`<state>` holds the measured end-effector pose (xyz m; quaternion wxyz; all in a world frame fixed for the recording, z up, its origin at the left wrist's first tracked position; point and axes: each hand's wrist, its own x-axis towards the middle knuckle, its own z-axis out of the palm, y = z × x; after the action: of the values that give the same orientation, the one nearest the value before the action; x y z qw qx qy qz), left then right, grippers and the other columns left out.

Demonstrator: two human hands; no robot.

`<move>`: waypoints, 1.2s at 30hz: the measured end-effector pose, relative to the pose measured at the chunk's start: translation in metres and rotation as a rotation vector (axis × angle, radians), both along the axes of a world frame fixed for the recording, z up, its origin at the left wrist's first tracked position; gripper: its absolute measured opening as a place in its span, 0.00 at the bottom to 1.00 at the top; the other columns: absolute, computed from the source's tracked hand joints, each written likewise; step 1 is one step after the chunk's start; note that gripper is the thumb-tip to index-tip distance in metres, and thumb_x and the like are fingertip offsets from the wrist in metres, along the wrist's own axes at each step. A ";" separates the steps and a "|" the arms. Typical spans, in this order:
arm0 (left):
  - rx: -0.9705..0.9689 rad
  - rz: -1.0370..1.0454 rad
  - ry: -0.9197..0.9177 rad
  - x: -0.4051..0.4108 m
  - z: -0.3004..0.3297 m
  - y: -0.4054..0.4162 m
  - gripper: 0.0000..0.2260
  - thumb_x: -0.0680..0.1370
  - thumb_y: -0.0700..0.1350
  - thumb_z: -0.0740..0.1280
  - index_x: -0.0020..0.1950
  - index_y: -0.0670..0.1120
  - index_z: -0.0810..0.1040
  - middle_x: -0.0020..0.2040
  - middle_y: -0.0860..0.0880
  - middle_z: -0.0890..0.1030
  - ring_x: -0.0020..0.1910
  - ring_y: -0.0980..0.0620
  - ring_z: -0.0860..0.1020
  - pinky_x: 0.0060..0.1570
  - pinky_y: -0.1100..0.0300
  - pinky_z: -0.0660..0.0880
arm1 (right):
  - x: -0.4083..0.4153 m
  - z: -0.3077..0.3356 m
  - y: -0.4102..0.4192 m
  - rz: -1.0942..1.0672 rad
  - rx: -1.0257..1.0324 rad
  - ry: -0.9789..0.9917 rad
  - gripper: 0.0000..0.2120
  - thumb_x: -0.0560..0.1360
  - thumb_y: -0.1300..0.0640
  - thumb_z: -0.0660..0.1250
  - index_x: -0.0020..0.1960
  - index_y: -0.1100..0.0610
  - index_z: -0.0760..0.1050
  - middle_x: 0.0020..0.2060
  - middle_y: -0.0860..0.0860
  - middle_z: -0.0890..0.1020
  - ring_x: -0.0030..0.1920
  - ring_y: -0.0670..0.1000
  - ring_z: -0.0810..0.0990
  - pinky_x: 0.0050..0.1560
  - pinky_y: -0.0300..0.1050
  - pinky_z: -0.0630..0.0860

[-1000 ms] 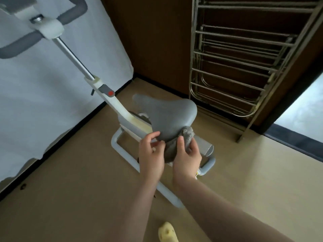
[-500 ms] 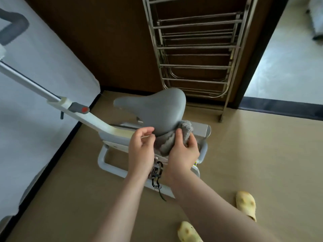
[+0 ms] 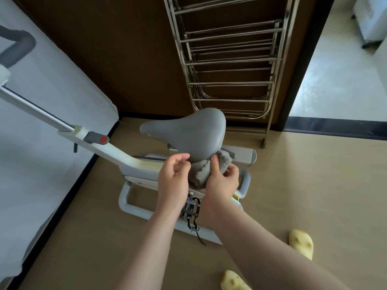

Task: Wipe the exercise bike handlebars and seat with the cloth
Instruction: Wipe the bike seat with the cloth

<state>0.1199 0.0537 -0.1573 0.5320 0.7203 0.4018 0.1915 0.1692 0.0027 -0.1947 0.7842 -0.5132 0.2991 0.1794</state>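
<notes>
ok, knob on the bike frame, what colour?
Grey knob with a red dot; head view.

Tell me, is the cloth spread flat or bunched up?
Bunched. The cloth sits crumpled under the seat rear, gripped by the right hand.

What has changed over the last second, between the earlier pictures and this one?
Mostly the view swung: the seat now sits more centred and two yellow slippers show. The right hand still grips the cloth at the seat's rear edge; the left hand stays beside it.
</notes>
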 end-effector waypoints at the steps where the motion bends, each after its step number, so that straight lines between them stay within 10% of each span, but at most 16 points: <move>1: 0.003 -0.005 0.002 0.000 0.000 0.000 0.08 0.79 0.42 0.63 0.55 0.52 0.79 0.52 0.60 0.79 0.50 0.66 0.77 0.44 0.73 0.72 | 0.006 0.000 -0.001 -0.021 -0.001 -0.012 0.10 0.73 0.52 0.72 0.44 0.57 0.74 0.39 0.53 0.82 0.42 0.52 0.82 0.47 0.48 0.80; 11: -0.049 0.119 -0.038 0.015 -0.008 -0.019 0.10 0.79 0.42 0.64 0.58 0.53 0.76 0.60 0.52 0.75 0.55 0.59 0.75 0.42 0.70 0.70 | 0.027 0.012 -0.012 0.126 -0.151 -0.100 0.14 0.78 0.48 0.64 0.36 0.52 0.77 0.34 0.50 0.82 0.39 0.51 0.80 0.48 0.51 0.80; 21: -0.003 0.064 -0.036 0.028 0.000 -0.014 0.12 0.77 0.42 0.65 0.57 0.55 0.75 0.63 0.48 0.74 0.60 0.51 0.74 0.57 0.56 0.74 | -0.005 0.016 0.001 0.228 -0.170 -0.128 0.07 0.76 0.54 0.62 0.48 0.46 0.79 0.39 0.47 0.84 0.44 0.53 0.82 0.53 0.56 0.79; 26: -0.007 -0.022 -0.003 0.018 0.005 -0.014 0.12 0.79 0.44 0.63 0.61 0.54 0.75 0.63 0.54 0.71 0.51 0.68 0.72 0.43 0.74 0.68 | 0.024 0.016 -0.005 0.134 -0.144 -0.005 0.09 0.78 0.57 0.64 0.44 0.47 0.81 0.39 0.49 0.84 0.43 0.53 0.83 0.49 0.54 0.81; 30: -0.005 -0.024 -0.036 0.011 0.002 -0.014 0.11 0.79 0.42 0.63 0.59 0.54 0.76 0.67 0.56 0.71 0.66 0.58 0.69 0.61 0.62 0.67 | 0.005 0.015 -0.007 0.207 -0.235 -0.133 0.08 0.76 0.57 0.65 0.42 0.48 0.80 0.37 0.47 0.84 0.42 0.52 0.83 0.49 0.55 0.81; 36: -0.015 0.019 -0.030 0.014 0.004 -0.015 0.11 0.79 0.43 0.63 0.60 0.53 0.77 0.62 0.55 0.73 0.60 0.58 0.72 0.48 0.70 0.67 | 0.023 0.027 -0.014 0.215 -0.278 -0.240 0.09 0.77 0.58 0.65 0.48 0.44 0.79 0.40 0.43 0.81 0.42 0.43 0.79 0.44 0.42 0.78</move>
<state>0.1343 0.0387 -0.1535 0.5416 0.7094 0.4020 0.2046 0.1924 -0.0117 -0.1681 0.7123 -0.6630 0.1692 0.1566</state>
